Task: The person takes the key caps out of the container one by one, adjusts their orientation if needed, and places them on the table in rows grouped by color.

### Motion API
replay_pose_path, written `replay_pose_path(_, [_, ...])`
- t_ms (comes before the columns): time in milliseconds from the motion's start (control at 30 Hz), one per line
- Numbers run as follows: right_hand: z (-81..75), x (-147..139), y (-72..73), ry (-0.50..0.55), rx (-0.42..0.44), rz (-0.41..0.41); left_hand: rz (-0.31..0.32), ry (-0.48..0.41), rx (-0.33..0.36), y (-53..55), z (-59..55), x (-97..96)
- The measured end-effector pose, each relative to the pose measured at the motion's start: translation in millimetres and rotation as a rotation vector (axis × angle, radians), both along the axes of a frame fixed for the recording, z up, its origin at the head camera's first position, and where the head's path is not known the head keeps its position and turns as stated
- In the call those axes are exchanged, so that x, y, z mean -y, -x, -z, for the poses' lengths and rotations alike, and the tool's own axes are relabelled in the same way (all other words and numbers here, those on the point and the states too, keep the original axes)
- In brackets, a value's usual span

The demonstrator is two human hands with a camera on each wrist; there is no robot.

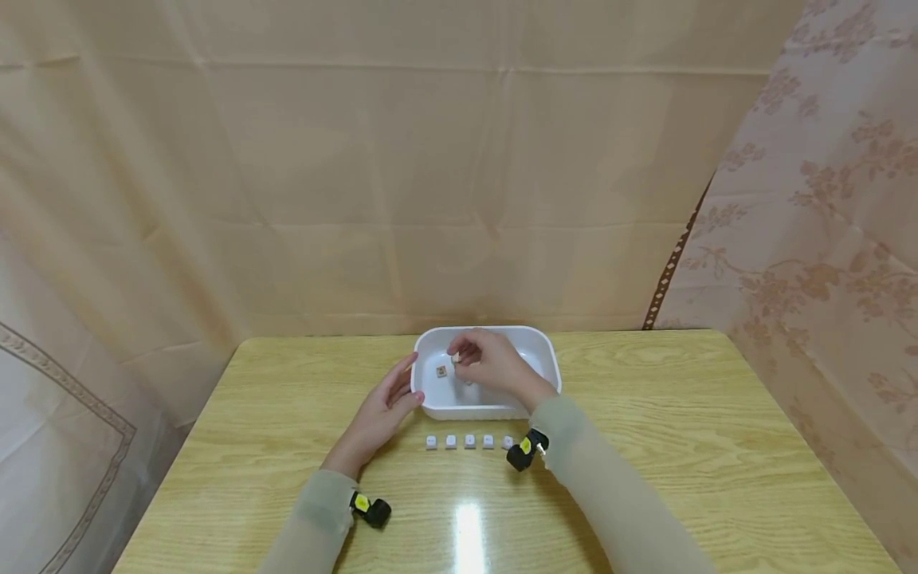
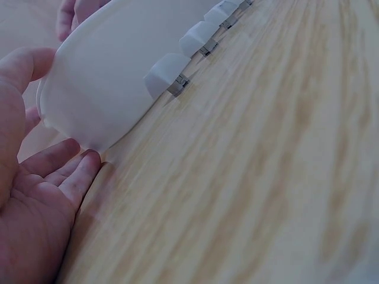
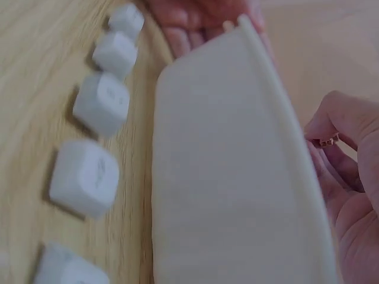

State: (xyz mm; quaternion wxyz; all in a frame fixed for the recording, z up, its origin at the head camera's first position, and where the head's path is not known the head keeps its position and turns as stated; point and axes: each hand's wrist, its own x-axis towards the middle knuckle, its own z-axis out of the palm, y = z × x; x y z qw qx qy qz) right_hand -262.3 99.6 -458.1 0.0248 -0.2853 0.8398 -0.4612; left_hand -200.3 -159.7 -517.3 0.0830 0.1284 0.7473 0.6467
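Beige cloth (image 1: 358, 199) behind a yellowish wood-grain table (image 1: 645, 446); floral cloth (image 1: 825, 239) to the right. White tray (image 1: 473, 414) sits mid-width at the table's far side. Right hand (image 1: 498, 367) above its interior, fingers nearly together, thumb and fingertips pinching a small pale piece (image 1: 457, 359). Left hand (image 1: 380, 410) holds the tray's left end: thumb on the rim, fingers part-spread, slightly curved against it. Small tan square (image 1: 441, 371) inside, left of the piece. Five white caps (image 1: 469, 442) line up just nearer than the tray.
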Motion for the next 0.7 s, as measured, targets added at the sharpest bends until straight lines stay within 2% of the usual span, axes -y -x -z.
replay_pose_path(200, [-3.9,0,-18.1,0.13,0.005,0.049,0.001,0.002,-0.006,-0.5,0.1,0.7])
replay_pose_path(333, [-4.7,-3,-27.0,0.201,0.02,0.052,0.0,0.005,-0.004,-0.1,0.6,0.4])
replay_pose_path(433, [-5.5,-5,-31.6,0.204,-0.001,0.05,-0.004,0.015,-0.001,-0.1,0.7,0.2])
replay_pose_path(533, [-7.7,-7,-35.8,0.161,-0.044,0.073,-0.008,0.022,0.004,-0.1,0.7,-0.2])
replay_pose_path(700, [-9.4,-10,-42.9,0.127,-0.051,0.096,-0.007,0.018,0.006,-0.6,0.1,-0.6])
